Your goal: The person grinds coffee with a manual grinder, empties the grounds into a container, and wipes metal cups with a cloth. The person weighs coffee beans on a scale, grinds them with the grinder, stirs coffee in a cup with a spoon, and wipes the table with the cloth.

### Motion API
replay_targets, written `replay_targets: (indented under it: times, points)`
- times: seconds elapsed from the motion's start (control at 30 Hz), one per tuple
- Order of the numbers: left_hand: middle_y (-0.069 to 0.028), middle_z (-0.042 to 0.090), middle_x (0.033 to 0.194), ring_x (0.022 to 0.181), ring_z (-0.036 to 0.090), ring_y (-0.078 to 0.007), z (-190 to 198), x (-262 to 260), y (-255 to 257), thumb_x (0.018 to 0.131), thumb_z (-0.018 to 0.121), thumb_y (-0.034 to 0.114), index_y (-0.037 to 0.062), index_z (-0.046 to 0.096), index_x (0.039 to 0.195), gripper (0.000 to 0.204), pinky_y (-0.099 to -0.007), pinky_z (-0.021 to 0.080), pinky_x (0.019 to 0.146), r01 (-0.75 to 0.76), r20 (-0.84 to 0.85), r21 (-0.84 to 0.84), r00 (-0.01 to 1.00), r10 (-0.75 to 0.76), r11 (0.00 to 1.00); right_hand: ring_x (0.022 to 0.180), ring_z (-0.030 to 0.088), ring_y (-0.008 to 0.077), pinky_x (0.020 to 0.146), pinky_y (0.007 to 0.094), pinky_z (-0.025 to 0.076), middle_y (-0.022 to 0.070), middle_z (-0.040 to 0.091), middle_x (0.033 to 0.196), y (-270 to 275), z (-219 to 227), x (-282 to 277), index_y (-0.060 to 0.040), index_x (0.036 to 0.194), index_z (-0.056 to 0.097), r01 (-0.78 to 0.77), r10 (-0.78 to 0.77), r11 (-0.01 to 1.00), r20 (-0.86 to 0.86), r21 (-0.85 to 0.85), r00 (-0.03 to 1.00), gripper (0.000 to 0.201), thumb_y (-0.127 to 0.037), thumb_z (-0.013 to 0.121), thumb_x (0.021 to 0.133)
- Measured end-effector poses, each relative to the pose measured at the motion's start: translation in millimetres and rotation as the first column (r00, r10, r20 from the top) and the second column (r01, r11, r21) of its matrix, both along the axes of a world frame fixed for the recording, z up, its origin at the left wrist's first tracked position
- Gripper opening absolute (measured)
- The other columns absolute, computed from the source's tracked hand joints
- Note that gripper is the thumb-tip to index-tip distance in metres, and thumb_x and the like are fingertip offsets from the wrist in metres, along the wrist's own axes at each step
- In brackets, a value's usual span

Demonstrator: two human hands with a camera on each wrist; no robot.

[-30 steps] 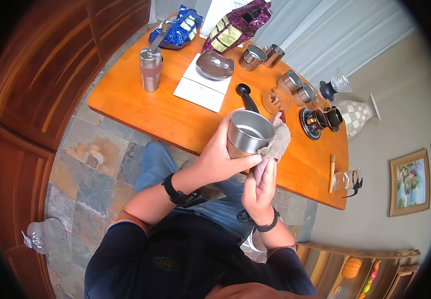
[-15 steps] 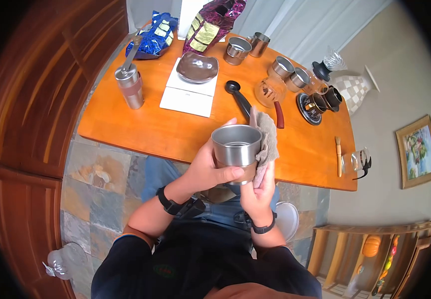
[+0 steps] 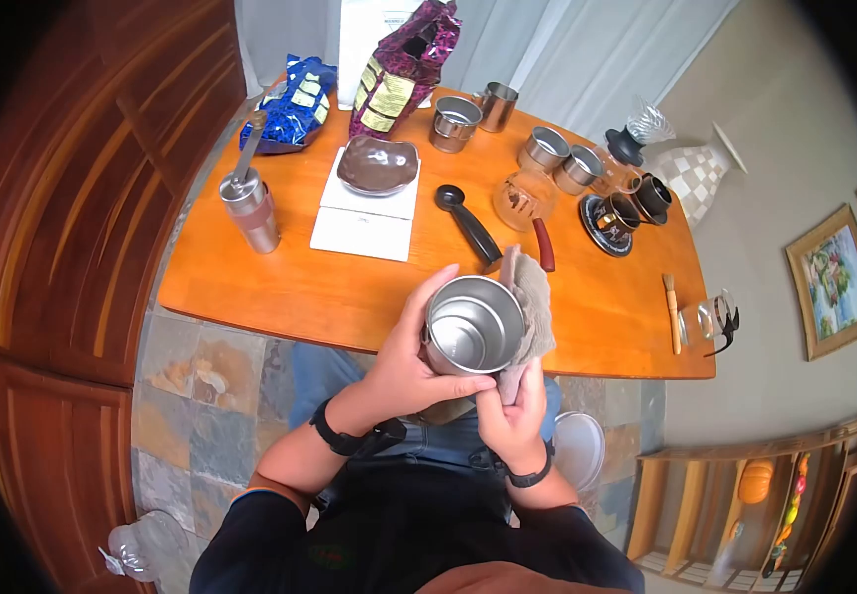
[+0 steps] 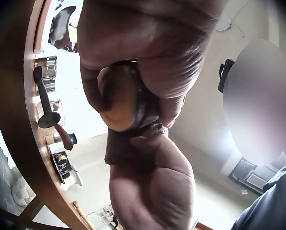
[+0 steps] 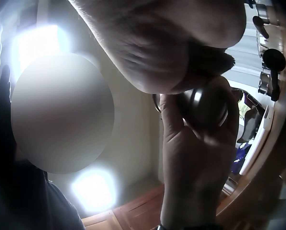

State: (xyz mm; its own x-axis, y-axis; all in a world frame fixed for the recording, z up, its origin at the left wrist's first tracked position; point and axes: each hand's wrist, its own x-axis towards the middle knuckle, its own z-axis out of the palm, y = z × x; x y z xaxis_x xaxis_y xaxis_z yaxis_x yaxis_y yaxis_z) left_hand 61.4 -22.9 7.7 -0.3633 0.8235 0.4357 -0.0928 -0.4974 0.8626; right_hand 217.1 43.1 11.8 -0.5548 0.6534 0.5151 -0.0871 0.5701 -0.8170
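Observation:
A steel cup (image 3: 475,327) is held over the person's lap, in front of the table edge, its mouth tilted toward the head camera. The left hand (image 3: 403,366) grips it from the left, thumb across the lower front. A grey-brown cloth (image 3: 530,305) lies against the cup's right side, held there by the right hand (image 3: 515,416), whose fingers are mostly hidden behind it. In the left wrist view the cup's rounded base (image 4: 119,103) shows between the left fingers. The right wrist view shows the cup (image 5: 205,105) in the left hand.
On the wooden table (image 3: 606,337) stand a hand grinder (image 3: 250,213), a white scale (image 3: 361,230) with a brown dish (image 3: 377,165), a black scoop (image 3: 468,226), a glass server (image 3: 524,199), several metal cups, a saucer (image 3: 606,226), bags and a brush (image 3: 672,315).
The cup has come lower and its mouth has turned toward the head camera, with both hands still on cup and cloth. The head view has shifted, so the table items appear lower and further left.

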Motion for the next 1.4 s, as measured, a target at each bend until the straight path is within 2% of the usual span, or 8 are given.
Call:
replay_targets:
  times: [0.1, 0.27, 0.47, 0.63, 0.87, 1.13, 1.2, 1.4]
  points:
    - [-0.0130, 0.052, 0.140, 0.130, 0.053, -0.0226, -0.4, -4.1, -3.0, 0.067, 0.095, 0.010, 0.0033, 0.015, 0.157, 0.120, -0.0390, 0.043, 0.109, -0.053, -0.212, 0.002, 0.976, 0.052, 0.999, 0.131, 0.054, 0.0320, 0.107, 0.0349, 0.040, 0.0227, 0.054, 0.140, 2.6, 7.2, 5.5, 0.0111, 0.144, 0.041, -0.046, 0.048, 0.997, 0.020, -0.070, 0.999, 0.065, 0.008, 0.051, 0.080]
    - [-0.0102, 0.053, 0.137, 0.128, 0.053, -0.0190, 11.8, -5.9, -9.5, 0.067, 0.088, 0.004, 0.0026, 0.027, 0.154, 0.106, -0.0356, 0.043, 0.109, -0.066, -0.105, -0.079, 0.993, 0.057, 0.995, 0.125, 0.059, 0.0340, 0.103, 0.0346, 0.044, 0.0243, 0.057, 0.136, 2.5, 6.2, 25.4, 0.0094, 0.142, 0.045, -0.079, 0.082, 0.996, 0.059, -0.052, 0.995, 0.063, 0.009, 0.051, 0.080]
    - [-0.0083, 0.055, 0.136, 0.128, 0.053, -0.0168, 10.3, -18.3, -15.1, 0.067, 0.090, 0.007, 0.0017, 0.028, 0.153, 0.106, -0.0348, 0.042, 0.108, 0.056, -0.042, -0.115, 0.997, -0.061, 0.992, 0.105, 0.065, 0.0298, 0.090, 0.0318, 0.048, 0.0219, 0.063, 0.118, -0.8, 15.3, 21.3, 0.0096, 0.131, 0.053, -0.114, 0.092, 0.963, 0.098, 0.246, 0.991, 0.049, 0.009, 0.055, 0.082]
    - [-0.0085, 0.053, 0.138, 0.129, 0.051, -0.0164, 8.5, -15.5, -15.6, 0.068, 0.091, 0.010, 0.0010, 0.029, 0.153, 0.106, -0.0352, 0.040, 0.110, 0.164, -0.009, -0.125, 0.986, -0.166, 0.979, 0.123, 0.057, 0.0467, 0.102, 0.0389, 0.046, 0.0306, 0.054, 0.134, 2.0, 17.0, 12.3, 0.0095, 0.142, 0.043, -0.118, 0.100, 0.974, 0.098, 0.194, 0.990, 0.066, 0.012, 0.052, 0.077]
    - [-0.0096, 0.051, 0.141, 0.131, 0.050, -0.0172, 4.3, -21.4, -15.5, 0.069, 0.090, 0.012, 0.0008, 0.028, 0.153, 0.105, -0.0358, 0.040, 0.111, 0.161, 0.033, -0.142, 0.987, -0.158, 0.977, 0.122, 0.059, 0.0400, 0.104, 0.0367, 0.043, 0.0270, 0.058, 0.129, -4.1, 11.0, 13.8, 0.0089, 0.135, 0.051, -0.136, 0.127, 0.979, 0.069, 0.151, 0.990, 0.054, 0.009, 0.052, 0.081]
    - [-0.0110, 0.045, 0.146, 0.134, 0.048, -0.0196, -12.0, -8.1, -10.0, 0.076, 0.088, 0.015, 0.0031, 0.024, 0.153, 0.101, -0.0379, 0.039, 0.112, 0.063, 0.083, -0.131, 0.995, -0.053, 0.989, 0.126, 0.053, 0.0440, 0.107, 0.0402, 0.040, 0.0291, 0.053, 0.134, 1.6, -1.8, 13.5, 0.0087, 0.137, 0.048, -0.144, 0.126, 0.957, 0.086, 0.252, 0.988, 0.059, 0.010, 0.049, 0.079]
    - [-0.0117, 0.044, 0.148, 0.136, 0.046, -0.0203, -14.7, -3.2, -12.8, 0.081, 0.085, 0.014, 0.0028, 0.023, 0.153, 0.096, -0.0379, 0.037, 0.113, 0.221, 0.305, -0.152, 0.938, -0.167, 0.963, 0.130, 0.049, 0.0475, 0.109, 0.0419, 0.039, 0.0313, 0.048, 0.139, 5.0, 7.3, 13.0, 0.0088, 0.142, 0.044, -0.146, 0.127, 0.968, 0.102, 0.206, 0.987, 0.064, 0.012, 0.050, 0.078]
    - [-0.0113, 0.044, 0.148, 0.137, 0.045, -0.0203, -9.3, -4.9, -9.0, 0.080, 0.086, 0.014, 0.0017, 0.023, 0.154, 0.098, -0.0376, 0.037, 0.113, 0.216, 0.299, -0.117, 0.938, -0.174, 0.969, 0.138, 0.042, 0.0497, 0.112, 0.0422, 0.037, 0.0340, 0.039, 0.149, 4.2, -7.9, 15.1, 0.0084, 0.149, 0.034, -0.134, 0.125, 0.984, 0.086, 0.119, 0.989, 0.071, 0.013, 0.048, 0.080]
